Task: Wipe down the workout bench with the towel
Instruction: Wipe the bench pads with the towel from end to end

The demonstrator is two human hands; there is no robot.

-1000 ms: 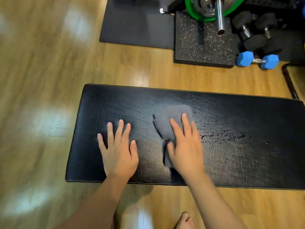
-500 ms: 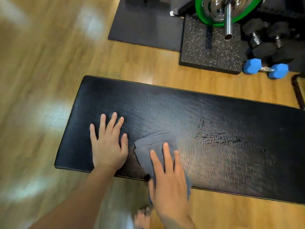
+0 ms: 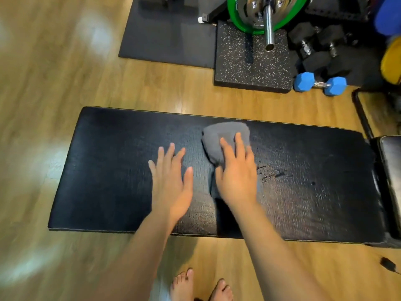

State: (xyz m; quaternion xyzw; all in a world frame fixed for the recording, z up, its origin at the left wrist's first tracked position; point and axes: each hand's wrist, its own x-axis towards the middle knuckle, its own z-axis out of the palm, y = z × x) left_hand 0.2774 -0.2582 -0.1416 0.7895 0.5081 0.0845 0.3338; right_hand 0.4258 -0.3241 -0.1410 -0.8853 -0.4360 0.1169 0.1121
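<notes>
Your right hand point(image 3: 236, 174) pushes the towel point(image 3: 225, 137) from the near edge back up to the desk's point(image 3: 108, 170) far edge, flat-palmed; left hand point(image 3: 171, 181) braces, fingers spread. Wet streaks point(image 3: 269, 173) remain rightward.

bench point(image 3: 112, 181) left end: bare | right: bare to seat pad point(image 3: 390, 181) | middle: hands point(image 3: 171, 187)
</notes>
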